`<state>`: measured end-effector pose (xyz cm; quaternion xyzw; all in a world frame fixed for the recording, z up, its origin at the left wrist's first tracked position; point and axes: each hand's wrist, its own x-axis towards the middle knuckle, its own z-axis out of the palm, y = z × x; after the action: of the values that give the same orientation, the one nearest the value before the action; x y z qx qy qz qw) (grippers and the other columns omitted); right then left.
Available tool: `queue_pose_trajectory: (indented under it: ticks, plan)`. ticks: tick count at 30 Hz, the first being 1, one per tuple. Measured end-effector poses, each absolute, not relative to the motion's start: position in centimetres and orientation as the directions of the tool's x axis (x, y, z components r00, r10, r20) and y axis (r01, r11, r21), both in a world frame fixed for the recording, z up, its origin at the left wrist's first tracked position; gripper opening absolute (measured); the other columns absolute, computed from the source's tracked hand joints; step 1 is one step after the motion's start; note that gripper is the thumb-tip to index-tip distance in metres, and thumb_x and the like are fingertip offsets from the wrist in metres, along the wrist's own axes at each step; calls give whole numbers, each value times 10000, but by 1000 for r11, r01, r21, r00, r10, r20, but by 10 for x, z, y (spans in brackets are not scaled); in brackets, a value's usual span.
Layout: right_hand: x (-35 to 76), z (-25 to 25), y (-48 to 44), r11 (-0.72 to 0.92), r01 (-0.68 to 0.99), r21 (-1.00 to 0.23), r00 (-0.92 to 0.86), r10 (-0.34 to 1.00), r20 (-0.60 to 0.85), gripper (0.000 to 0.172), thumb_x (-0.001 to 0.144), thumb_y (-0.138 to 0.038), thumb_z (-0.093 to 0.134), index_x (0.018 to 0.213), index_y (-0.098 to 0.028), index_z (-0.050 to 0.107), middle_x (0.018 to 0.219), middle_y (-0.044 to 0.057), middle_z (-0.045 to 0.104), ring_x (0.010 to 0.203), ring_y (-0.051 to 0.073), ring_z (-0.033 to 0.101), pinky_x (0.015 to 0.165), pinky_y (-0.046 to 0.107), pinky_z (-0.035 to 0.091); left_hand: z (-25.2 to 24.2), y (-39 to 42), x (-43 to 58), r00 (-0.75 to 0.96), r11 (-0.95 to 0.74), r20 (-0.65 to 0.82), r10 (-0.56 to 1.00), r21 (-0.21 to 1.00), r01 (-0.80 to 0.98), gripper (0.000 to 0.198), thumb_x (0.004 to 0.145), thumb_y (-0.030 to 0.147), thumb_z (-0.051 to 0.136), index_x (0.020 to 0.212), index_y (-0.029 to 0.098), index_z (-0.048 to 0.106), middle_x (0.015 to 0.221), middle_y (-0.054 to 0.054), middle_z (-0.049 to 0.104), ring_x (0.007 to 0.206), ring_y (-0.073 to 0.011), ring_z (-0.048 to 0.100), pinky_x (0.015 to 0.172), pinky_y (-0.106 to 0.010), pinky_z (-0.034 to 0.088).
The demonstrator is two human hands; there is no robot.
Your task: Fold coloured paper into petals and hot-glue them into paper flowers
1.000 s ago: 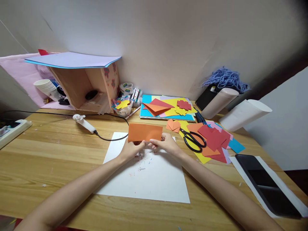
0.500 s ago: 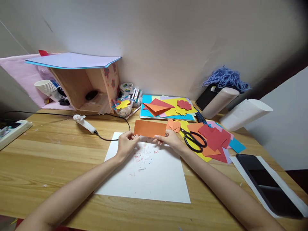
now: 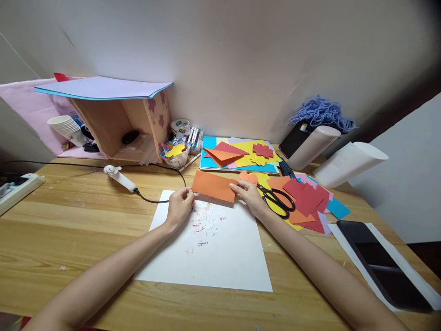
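Between my two hands is an orange rectangle of paper (image 3: 214, 187), tilted down toward its right end, over the top of a white sheet (image 3: 220, 257) marked with coloured strokes. My left hand (image 3: 180, 206) pinches its lower left corner. At the right end, my right hand (image 3: 248, 195) has the paper between thumb and fingers. An orange heart-shaped paper piece (image 3: 248, 177) lies just behind the right hand. Black-handled scissors (image 3: 277, 201) rest beside it on the coloured scraps.
Coloured paper scraps (image 3: 306, 197) spread at the right, near a dark phone (image 3: 382, 262). Behind are a paper stack (image 3: 206, 161), a bowl of cuttings (image 3: 176, 158) and a cardboard box (image 3: 158, 115). A white corded glue gun (image 3: 120, 178) lies at left.
The orange paper has tilted, its right end dropping. My right hand has shifted its grip up along the right edge; the left hand stays at the left corner.
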<state>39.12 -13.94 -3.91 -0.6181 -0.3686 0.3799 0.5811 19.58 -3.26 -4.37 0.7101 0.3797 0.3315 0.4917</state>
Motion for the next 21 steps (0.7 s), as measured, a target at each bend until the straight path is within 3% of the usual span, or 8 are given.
queue_pose_trajectory:
  ticks: [2, 4, 8, 11, 13, 16, 21]
  plan:
    - [395, -43, -139, -20, -60, -998, 406, 913, -43, 278, 670, -432, 646, 757, -170, 620, 763, 27, 652, 712, 157, 618, 684, 271, 482, -42, -33, 196, 495, -207, 98, 863, 964, 169, 244, 795, 311, 437, 607, 162, 481, 456, 50, 482, 355, -65, 419, 396, -181, 339]
    - [395, -45, -139, -9, -37, -999, 452, 892, -25, 267, 653, -411, 667, 718, -155, 623, 686, 23, 637, 634, 140, 599, 629, 255, 469, -40, -34, 197, 504, -158, 92, 859, 983, 89, 256, 816, 354, 423, 661, 160, 487, 514, 34, 518, 401, -78, 484, 419, -188, 386]
    - [384, -42, -140, 4, 30, -1000, 616, 788, 21, 270, 614, -406, 694, 673, -159, 605, 540, -8, 575, 484, 122, 534, 503, 247, 424, -36, -39, 200, 597, 4, 17, 802, 999, -34, 326, 802, 441, 451, 929, 149, 517, 816, -62, 627, 628, -149, 615, 513, -252, 489]
    - [372, -37, -143, 57, 137, -989, 653, 745, 134, 224, 610, -366, 702, 650, -168, 607, 658, 24, 612, 567, 141, 553, 534, 260, 437, -36, -45, 201, 713, 135, -48, 699, 989, -66, 419, 786, 451, 489, 1083, 155, 487, 1024, -112, 610, 870, -206, 612, 696, -319, 512]
    - [364, -35, -146, 103, 221, -970, 614, 758, 221, 190, 627, -334, 692, 613, -175, 589, 700, 39, 619, 642, 160, 567, 575, 274, 452, -36, -48, 202, 763, 227, -83, 641, 970, -85, 452, 789, 453, 491, 1125, 152, 477, 1113, -125, 583, 1002, -222, 564, 840, -352, 462]
    - [356, -35, -149, 159, 253, -954, 527, 805, 273, 223, 640, -300, 686, 563, -183, 512, 703, 36, 607, 673, 162, 572, 601, 281, 465, -35, -49, 201, 791, 357, -121, 600, 925, -129, 470, 803, 445, 473, 1162, 142, 461, 1153, -130, 572, 1061, -229, 530, 938, -385, 382]
    - [351, -39, -152, 151, 127, -980, 420, 887, 191, 315, 623, -321, 710, 568, -184, 432, 737, 20, 574, 642, 146, 580, 552, 258, 465, -30, -43, 200, 793, 530, -180, 582, 824, -202, 421, 762, 295, 468, 1150, 133, 477, 989, -101, 655, 915, -225, 600, 891, -394, 400]
